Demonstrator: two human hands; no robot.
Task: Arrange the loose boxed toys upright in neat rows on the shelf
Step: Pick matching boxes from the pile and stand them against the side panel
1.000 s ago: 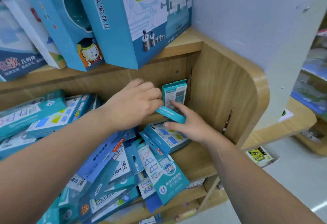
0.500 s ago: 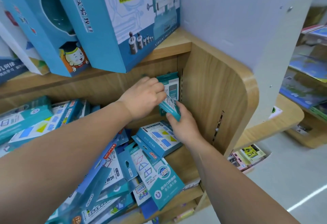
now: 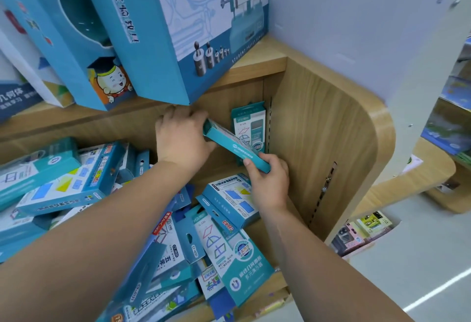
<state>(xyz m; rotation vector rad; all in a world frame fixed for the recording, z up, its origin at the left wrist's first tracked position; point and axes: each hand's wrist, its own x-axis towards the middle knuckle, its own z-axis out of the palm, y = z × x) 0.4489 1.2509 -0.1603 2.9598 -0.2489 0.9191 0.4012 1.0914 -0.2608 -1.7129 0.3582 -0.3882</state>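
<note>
Fingers [image 3: 249,162] of both my hands are curled round one slim teal box [image 3: 229,141]: left hand [image 3: 182,141] on its upper end, right hand [image 3: 269,184] pinching the lower. Beneath them the shelf [image 3: 221,171] carries a heap of loose boxes [image 3: 158,250], flat and crossed. Just behind the fingers, an upright box [image 3: 248,120] stands in the back corner against the side panel [image 3: 318,143]. The slim teal box's long axis slopes down to my right; I judge it must tip upright beside that one, right hand nearer.
</note>
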